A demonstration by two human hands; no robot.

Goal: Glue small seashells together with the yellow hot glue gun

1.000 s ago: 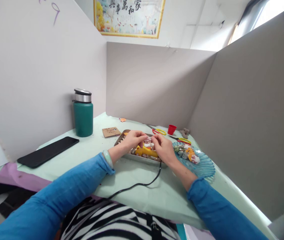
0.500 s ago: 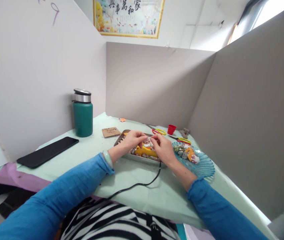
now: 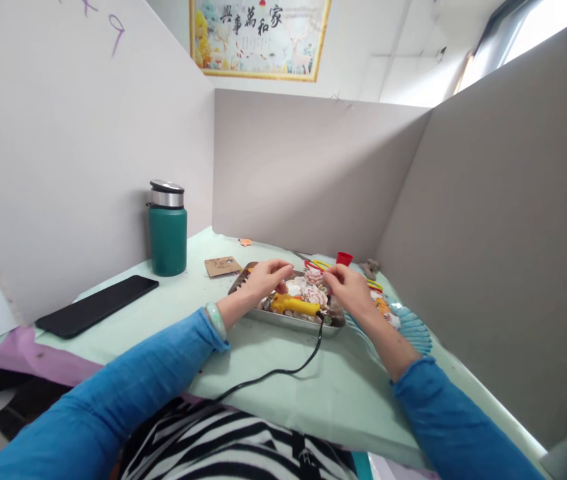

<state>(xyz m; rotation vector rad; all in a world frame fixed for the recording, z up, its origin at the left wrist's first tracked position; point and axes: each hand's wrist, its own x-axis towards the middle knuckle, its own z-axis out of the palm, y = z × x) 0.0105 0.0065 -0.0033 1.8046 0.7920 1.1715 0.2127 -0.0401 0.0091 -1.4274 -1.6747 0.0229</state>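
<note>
Note right hand (image 3: 349, 287) drawn off rightward, away from left hand (image 3: 263, 277), with the latter almost unmoved. Widened gap between; now see more of patterned shells (image 3: 316, 295) in metal tray (image 3: 290, 323) below. Judge it a parting mid-handling. Find yellow tool (image 3: 296, 305) in tray, untouched, trailing black cord (image 3: 286, 371), just below that gap. Read left as palm-down, loosely curled; right likewise, thumb and forefinger nearly meeting. Cannot tell either grip as loaded or bare. See blue plate (image 3: 417, 327) right of right hand, partly covered by right forearm (image 3: 394, 343).

Grey partitions (image 3: 308, 167), framed picture (image 3: 258, 47), window (image 3: 543, 33) — bright
</note>
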